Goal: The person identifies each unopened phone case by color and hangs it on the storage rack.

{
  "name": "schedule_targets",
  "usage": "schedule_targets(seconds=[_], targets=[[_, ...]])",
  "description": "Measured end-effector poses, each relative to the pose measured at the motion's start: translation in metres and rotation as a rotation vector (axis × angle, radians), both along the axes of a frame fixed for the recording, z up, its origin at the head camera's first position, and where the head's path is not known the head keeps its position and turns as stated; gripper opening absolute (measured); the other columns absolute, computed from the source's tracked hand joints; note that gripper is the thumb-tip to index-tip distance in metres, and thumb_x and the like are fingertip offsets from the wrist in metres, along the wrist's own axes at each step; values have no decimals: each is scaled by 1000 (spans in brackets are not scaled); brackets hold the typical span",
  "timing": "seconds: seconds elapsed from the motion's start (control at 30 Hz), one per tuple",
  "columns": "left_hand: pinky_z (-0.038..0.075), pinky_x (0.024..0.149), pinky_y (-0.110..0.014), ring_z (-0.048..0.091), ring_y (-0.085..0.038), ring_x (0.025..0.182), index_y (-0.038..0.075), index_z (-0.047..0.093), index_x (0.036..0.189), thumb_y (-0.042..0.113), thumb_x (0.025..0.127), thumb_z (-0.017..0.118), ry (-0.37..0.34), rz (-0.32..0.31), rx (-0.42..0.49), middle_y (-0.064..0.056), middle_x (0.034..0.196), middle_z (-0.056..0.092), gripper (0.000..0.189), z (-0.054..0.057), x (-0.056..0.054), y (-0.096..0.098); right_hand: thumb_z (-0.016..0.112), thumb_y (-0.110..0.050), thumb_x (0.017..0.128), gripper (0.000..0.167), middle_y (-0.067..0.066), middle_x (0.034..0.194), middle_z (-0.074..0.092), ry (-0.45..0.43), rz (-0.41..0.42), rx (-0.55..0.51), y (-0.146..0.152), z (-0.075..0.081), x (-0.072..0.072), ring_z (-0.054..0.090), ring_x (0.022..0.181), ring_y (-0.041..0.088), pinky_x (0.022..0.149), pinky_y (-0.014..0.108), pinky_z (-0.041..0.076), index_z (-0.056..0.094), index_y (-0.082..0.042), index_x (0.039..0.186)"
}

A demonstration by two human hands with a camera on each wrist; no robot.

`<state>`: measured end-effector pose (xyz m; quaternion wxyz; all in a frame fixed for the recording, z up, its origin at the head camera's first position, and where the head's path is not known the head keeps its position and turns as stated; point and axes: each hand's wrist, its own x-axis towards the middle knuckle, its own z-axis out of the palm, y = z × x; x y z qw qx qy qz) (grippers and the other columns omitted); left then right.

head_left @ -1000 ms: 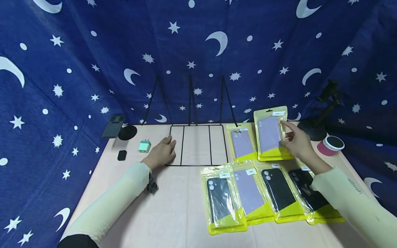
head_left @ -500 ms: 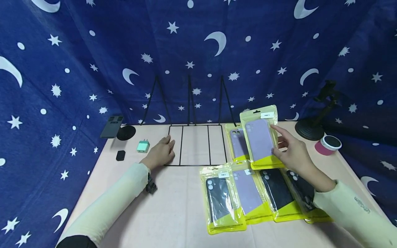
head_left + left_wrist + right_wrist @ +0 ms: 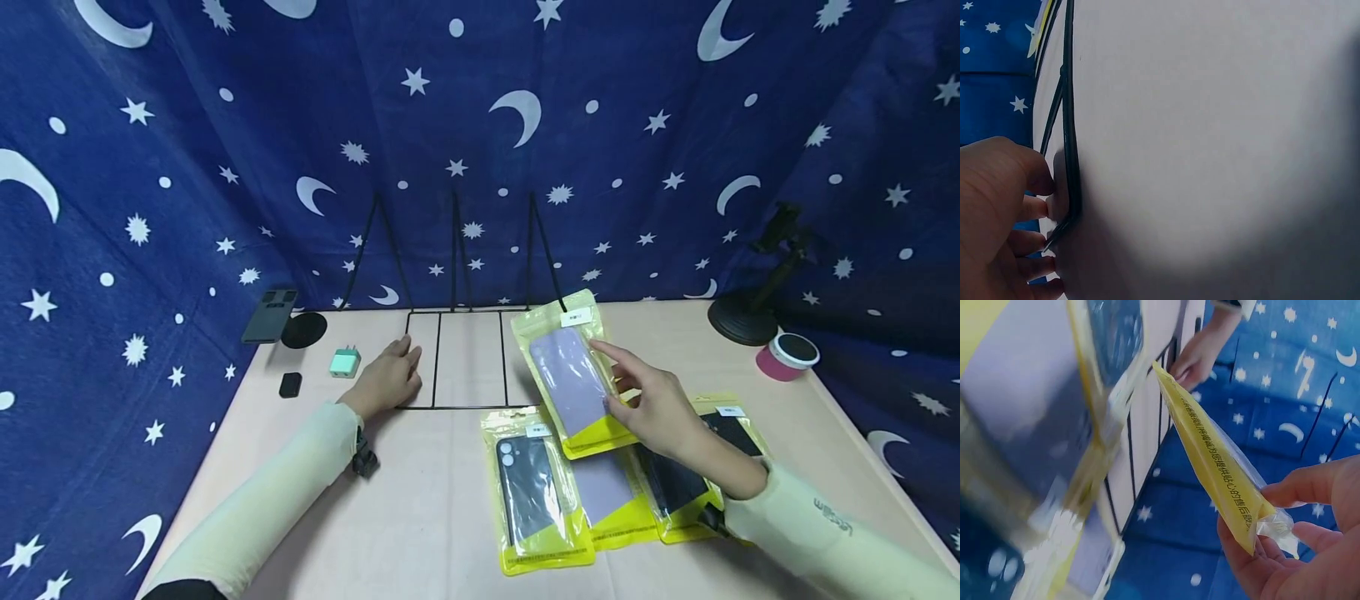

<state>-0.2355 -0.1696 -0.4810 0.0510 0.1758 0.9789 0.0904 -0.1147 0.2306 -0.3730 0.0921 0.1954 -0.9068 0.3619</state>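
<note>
A person's right hand (image 3: 648, 408) pinches a bagged purple phone case (image 3: 566, 379) above other packets (image 3: 534, 492) on the counter (image 3: 397, 533), as the left hand (image 3: 385, 379), its grip unclear, lies at a wire rack (image 3: 1070, 137).

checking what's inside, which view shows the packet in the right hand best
The head view: the packet faces the camera, so its lilac case and white label show. The right wrist view shows mostly its printed yellow end, edge-on. A yellow sliver in the left wrist view might be it; I cannot tell.
</note>
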Motion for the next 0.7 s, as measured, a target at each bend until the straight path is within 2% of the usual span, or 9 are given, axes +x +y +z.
schedule_targets(seconds=[0.17,0.33,0.53,0.7], targets=[[33,122,-49,34,-43,149,-1,45,149,26,98,45,6,-6,7,-28,161,29,57,0,0,-1,72,18,74,81,12,98,69,11,65,-37,-19,0,11,70,80,18,56,21,54,52,-15,146],[32,122,-49,33,-43,149,-1,46,148,25,98,46,5,-11,16,-27,161,30,56,1,0,-1,74,17,73,82,7,98,70,61,105,-46,-33,3,23,69,81,15,60,20,57,53,-15,145],[34,121,-49,34,-43,149,0,46,148,25,98,46,8,-1,11,-27,161,30,56,0,-1,-1,75,16,72,83,6,104,73,200,165,-54,-48,11,32,66,81,13,64,18,59,54,-16,145],[34,121,-49,34,-42,149,1,46,149,26,98,46,8,3,8,-26,161,30,56,-1,-2,-2,73,16,70,80,2,100,72,309,223,-100,-59,17,33,61,79,11,64,17,57,56,-13,143]])
